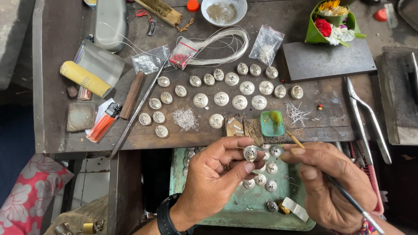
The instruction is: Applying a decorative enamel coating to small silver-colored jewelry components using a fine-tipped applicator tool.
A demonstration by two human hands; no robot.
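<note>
Head view: a small round silver dome piece [250, 153] is pinched between the thumb and fingertips of the left hand [215, 176], held up just above a green tray [244, 209] that sits below the front edge of the desk [322, 93]. The left grip is closed firmly on the piece, with its ornamented face turned upward. The right hand [328, 182] is closed around a thin brush [331, 180], held like a pen; its pale tip [292, 137] is poised just to the right of the held piece, near but not touching it. More finished-looking silver pieces [266, 174] are scattered in the tray under both hands, and rows of similar domes [230, 93] are laid out on the desk behind, beside a heap of tiny silver rings [185, 118], a small green dish [272, 124] and a coil of fine wire [226, 43].

A slip seems the main risk: the piece is small and smooth and is held only at its rim, so any pressure from the brush tip could twist it out of the fingers and drop it among the look-alike pieces in the tray. An unsteady brush could also smear beyond the intended spot.
</note>
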